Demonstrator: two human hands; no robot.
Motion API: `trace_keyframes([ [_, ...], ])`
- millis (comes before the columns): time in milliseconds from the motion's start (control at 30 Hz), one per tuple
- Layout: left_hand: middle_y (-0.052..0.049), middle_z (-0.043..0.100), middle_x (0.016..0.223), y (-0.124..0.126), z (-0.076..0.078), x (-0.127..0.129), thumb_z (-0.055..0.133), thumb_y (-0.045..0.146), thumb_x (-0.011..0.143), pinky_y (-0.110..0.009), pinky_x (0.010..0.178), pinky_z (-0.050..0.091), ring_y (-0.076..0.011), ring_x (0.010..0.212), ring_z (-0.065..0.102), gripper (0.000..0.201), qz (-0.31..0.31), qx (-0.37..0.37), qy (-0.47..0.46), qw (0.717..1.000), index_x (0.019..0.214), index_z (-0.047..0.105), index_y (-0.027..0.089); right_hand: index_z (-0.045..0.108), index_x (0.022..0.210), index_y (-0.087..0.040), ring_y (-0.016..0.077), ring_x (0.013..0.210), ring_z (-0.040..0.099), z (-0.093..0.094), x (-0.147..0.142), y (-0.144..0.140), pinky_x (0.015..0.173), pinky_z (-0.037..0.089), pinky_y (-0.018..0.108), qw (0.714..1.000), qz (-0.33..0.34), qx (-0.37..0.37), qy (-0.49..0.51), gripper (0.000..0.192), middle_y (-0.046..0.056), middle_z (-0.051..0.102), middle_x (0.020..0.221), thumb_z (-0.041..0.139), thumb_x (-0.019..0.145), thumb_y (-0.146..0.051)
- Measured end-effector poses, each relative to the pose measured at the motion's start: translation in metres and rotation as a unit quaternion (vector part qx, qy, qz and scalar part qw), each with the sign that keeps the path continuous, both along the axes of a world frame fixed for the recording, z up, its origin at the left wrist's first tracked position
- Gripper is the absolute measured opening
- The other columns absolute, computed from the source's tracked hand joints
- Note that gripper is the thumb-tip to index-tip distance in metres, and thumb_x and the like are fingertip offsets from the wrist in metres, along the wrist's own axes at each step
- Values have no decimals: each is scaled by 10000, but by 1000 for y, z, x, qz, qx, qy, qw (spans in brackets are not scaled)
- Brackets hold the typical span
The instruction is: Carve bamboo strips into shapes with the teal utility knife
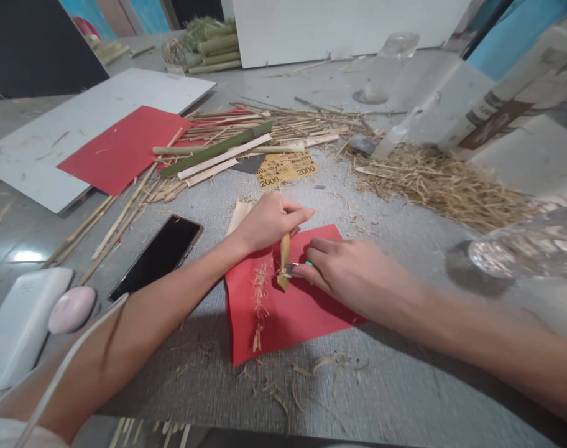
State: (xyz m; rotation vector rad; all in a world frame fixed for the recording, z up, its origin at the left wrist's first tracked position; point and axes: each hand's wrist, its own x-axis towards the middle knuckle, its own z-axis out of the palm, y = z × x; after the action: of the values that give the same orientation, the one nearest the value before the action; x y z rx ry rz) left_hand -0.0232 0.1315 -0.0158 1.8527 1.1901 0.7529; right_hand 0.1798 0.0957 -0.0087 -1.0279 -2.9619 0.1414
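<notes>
The left hand pinches the upper end of a short bamboo strip standing near-upright on the near red sheet, while the right hand, closed around a small blade, meets the strip's lower end from the right.

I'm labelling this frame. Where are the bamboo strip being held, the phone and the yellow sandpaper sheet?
bamboo strip [284, 260]: head view, middle of the strip below the fingers.
phone [158, 255]: head view, centre of the dark screen.
yellow sandpaper sheet [288, 169]: head view, middle of the printed face.
</notes>
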Motion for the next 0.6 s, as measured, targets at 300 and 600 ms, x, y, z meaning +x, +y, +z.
trace_keyframes([
  [300,55,327,484,0,1,2,576,355,964,-314,544,200,-95,503,284,547,7,7,4,1000,476,377,210,726,934,-184,192,654,616,-4,-3,-1,581,261,349,999,-37,9,18,519,73,720,845,370,1168,-481],
  [600,50,359,476,-1,-1,3,566,376,968,-320,546,185,-95,500,297,543,-3,11,29,1000,464,460,202,707,907,-176,217,714,657,0,-3,2,621,329,349,997,-48,48,32,519,84,722,839,358,1174,-453],
])
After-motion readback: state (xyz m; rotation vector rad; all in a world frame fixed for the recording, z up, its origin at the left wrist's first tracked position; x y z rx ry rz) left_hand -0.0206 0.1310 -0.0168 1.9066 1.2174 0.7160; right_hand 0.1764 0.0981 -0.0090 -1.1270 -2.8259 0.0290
